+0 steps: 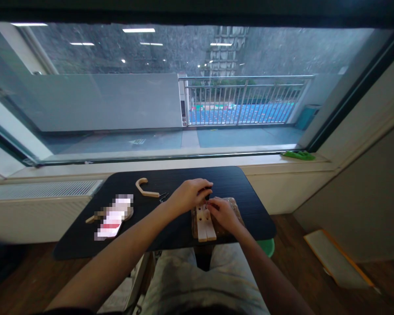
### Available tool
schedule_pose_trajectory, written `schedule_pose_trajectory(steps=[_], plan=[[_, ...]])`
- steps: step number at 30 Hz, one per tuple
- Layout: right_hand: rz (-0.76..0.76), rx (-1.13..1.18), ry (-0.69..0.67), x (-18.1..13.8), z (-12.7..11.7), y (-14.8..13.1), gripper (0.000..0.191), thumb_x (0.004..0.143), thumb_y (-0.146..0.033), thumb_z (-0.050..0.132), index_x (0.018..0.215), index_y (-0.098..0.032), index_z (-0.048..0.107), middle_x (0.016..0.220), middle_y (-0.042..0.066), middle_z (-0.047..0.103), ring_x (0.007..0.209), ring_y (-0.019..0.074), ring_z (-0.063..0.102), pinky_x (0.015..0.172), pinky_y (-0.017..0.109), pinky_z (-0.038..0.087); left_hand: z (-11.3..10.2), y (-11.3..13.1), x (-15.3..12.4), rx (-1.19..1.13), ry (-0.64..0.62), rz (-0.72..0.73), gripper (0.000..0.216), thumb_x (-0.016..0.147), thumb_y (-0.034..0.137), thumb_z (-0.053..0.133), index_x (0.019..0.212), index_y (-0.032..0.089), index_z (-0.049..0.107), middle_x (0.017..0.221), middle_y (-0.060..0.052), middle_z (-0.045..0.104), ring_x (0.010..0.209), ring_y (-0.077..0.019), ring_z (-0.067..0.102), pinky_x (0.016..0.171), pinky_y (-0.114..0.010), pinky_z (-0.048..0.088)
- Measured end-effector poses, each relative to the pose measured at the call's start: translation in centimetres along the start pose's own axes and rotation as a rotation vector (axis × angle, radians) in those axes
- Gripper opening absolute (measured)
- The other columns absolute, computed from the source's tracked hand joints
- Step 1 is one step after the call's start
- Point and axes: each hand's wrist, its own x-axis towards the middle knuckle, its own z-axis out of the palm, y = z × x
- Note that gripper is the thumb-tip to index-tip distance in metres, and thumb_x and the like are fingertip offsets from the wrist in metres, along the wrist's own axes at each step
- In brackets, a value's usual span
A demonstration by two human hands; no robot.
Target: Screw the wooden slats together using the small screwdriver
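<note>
Two pale wooden strips with dark round holes [202,226] lie side by side on a brown block [235,207] near the table's front edge. Above their far end, my left hand [197,192] is closed, thumb and fingers pinched towards a small dark thing too small to name. My right hand [222,211] comes in from the right, its fingers bent and closed by the far end of the strips, close to the left fingertips. What its fingertips grip, if anything, is hidden.
The black table [184,173] also bears a hook-shaped wooden piece [147,193], thin metal pieces [163,197] and a blurred-out phone [113,218] lying over another wooden item [91,218]. A window and sill with a green item [298,155] stand behind. A green bowl-like thing [266,247] shows below right.
</note>
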Motion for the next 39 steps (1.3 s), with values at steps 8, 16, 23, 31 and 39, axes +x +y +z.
schedule_pose_trajectory(steps=[8,16,23,31,39], plan=[[-0.029,-0.017,0.032,-0.14,0.4,0.18,0.017,0.089,-0.014,0.057,0.092,-0.02,0.073,0.091,0.005,0.074,0.083,0.0181,0.066,0.078,0.028,0.048,-0.09,0.35,0.26,0.021,-0.021,-0.051,0.02,0.087,0.02,0.069,0.105,0.014,0.07,0.092,-0.005,0.074,0.075,-0.0147,0.068,0.075,-0.026,0.054],[-0.023,-0.03,0.038,-0.21,0.52,0.01,0.019,0.089,-0.013,0.056,0.093,-0.02,0.073,0.091,0.005,0.075,0.082,0.0183,0.066,0.078,0.028,0.047,-0.03,0.06,0.14,-0.01,0.004,-0.07,0.018,0.087,0.018,0.068,0.104,0.015,0.071,0.092,-0.005,0.075,0.078,-0.0167,0.071,0.077,-0.027,0.055],[-0.004,0.016,0.01,-0.21,0.27,-0.57,0.018,0.089,-0.014,0.055,0.092,-0.019,0.072,0.087,0.003,0.073,0.079,0.0167,0.064,0.074,0.026,0.045,-0.2,-0.23,-0.04,-0.038,0.016,-0.077,0.02,0.088,0.018,0.067,0.107,0.017,0.071,0.093,-0.006,0.076,0.081,-0.0181,0.072,0.079,-0.029,0.057],[0.007,0.015,-0.002,-0.2,0.19,-0.32,0.018,0.088,-0.016,0.054,0.087,-0.021,0.071,0.084,0.003,0.073,0.077,0.0175,0.063,0.074,0.027,0.045,-0.19,0.18,0.08,-0.021,-0.013,-0.091,0.02,0.089,0.02,0.066,0.108,0.016,0.071,0.095,-0.006,0.076,0.081,-0.0175,0.071,0.079,-0.029,0.057],[-0.01,-0.035,0.0,-0.26,0.21,0.01,0.018,0.088,-0.014,0.055,0.087,-0.02,0.071,0.086,0.005,0.074,0.079,0.0188,0.065,0.076,0.029,0.048,-0.39,0.41,0.0,0.071,-0.012,-0.003,0.025,0.09,0.026,0.068,0.111,0.014,0.072,0.102,-0.01,0.071,0.089,-0.0195,0.07,0.081,-0.031,0.056]])
